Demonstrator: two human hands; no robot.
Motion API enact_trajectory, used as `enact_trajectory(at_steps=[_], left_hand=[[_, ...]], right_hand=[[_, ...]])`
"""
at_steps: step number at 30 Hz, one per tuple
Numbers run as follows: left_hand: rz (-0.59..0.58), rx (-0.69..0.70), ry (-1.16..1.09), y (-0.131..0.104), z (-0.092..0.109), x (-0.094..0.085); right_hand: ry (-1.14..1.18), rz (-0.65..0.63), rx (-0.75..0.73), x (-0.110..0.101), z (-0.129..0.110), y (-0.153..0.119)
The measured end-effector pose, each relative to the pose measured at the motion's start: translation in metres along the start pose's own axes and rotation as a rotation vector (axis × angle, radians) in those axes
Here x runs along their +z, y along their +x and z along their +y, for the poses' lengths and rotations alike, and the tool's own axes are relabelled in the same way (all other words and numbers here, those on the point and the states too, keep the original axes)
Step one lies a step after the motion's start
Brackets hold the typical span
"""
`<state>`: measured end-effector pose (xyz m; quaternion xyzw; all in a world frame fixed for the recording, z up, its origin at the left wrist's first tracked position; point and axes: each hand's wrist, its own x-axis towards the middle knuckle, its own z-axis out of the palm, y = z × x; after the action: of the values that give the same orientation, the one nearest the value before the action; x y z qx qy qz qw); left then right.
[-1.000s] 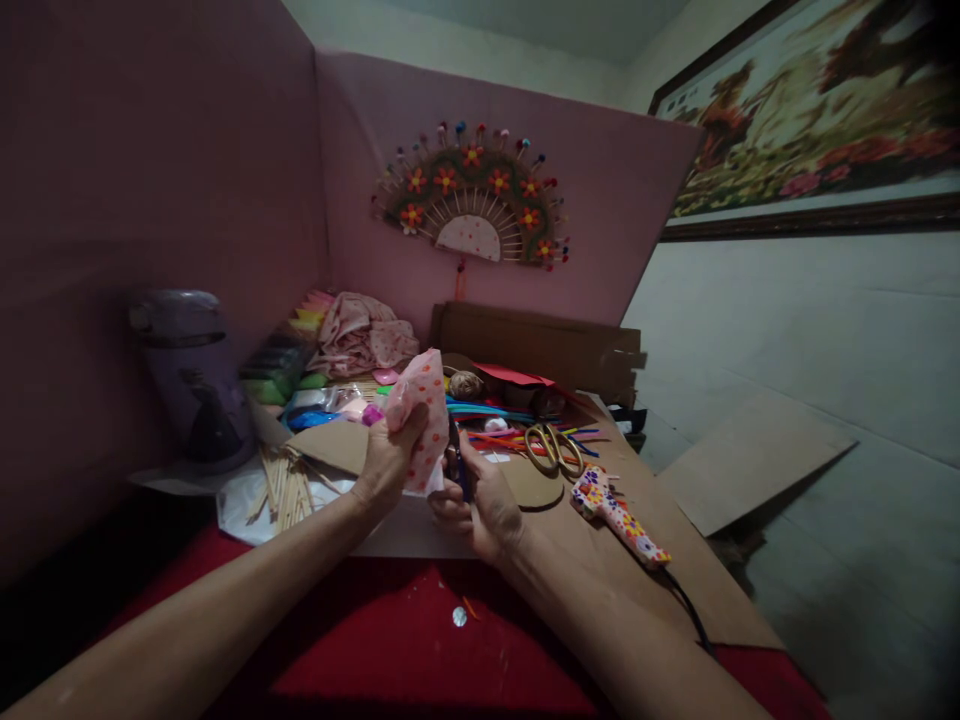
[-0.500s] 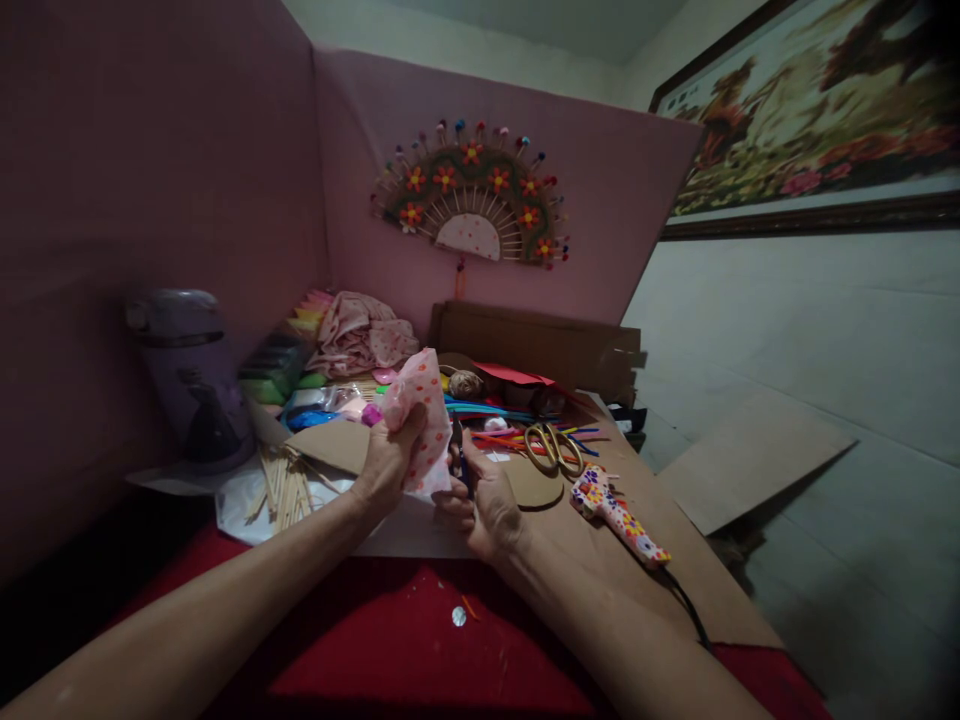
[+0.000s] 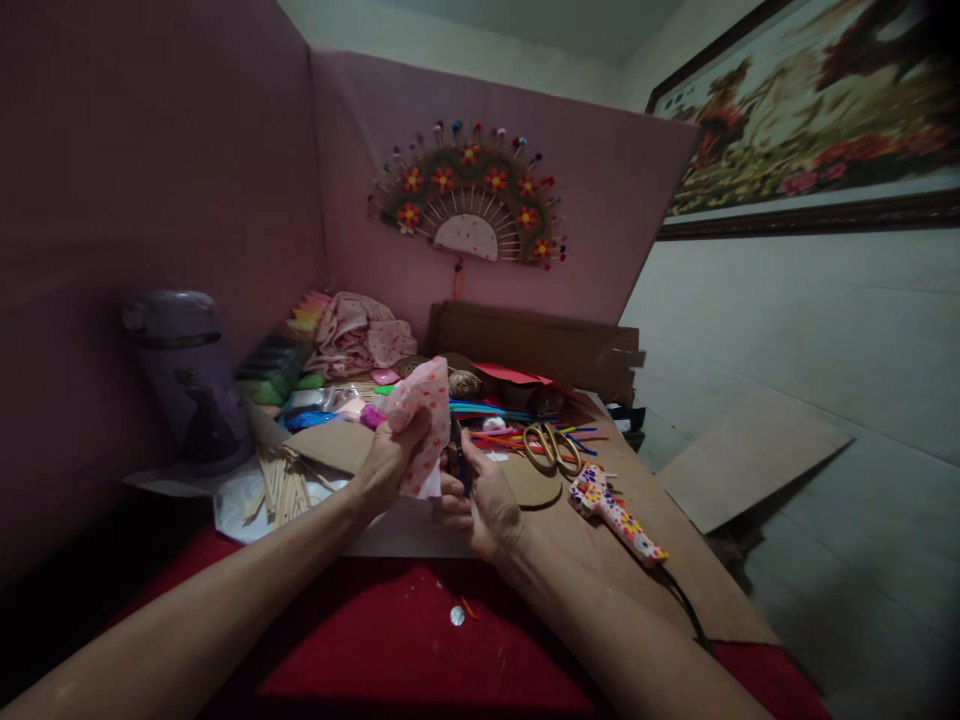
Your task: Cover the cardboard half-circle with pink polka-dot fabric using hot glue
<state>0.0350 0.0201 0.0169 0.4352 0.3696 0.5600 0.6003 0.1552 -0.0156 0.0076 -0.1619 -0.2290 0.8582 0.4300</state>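
Head view: left hand (image 3: 399, 455) pinches spotted cloth (image 3: 433, 425) above tabletop (image 3: 375, 640), in from near edge; right hand (image 3: 486, 500) grips dark tool (image 3: 456, 452) just beside it. Cloth looks already separate from bundle (image 3: 352, 330) near far-left corner; work done or left on it, cannot tell.

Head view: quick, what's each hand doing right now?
Left hand: closed, holding the pink dotted cloth.
Right hand: closed around a dark tool, partly hidden; exact type unclear.
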Motion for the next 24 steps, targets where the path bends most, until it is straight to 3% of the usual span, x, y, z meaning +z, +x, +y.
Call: enact_trajectory(at_steps=[8,24], left_hand=[[-0.083,-0.036,-0.041,0.0033,-0.0034,-0.0028],[-0.032,-0.028,-0.047,0.0021,-0.0031,-0.0011]], right_hand=[[-0.022,0.006,-0.044,-0.0011,-0.0004,-0.0004],[-0.017,0.059,-0.071,0.0000,0.0011,0.0003]])
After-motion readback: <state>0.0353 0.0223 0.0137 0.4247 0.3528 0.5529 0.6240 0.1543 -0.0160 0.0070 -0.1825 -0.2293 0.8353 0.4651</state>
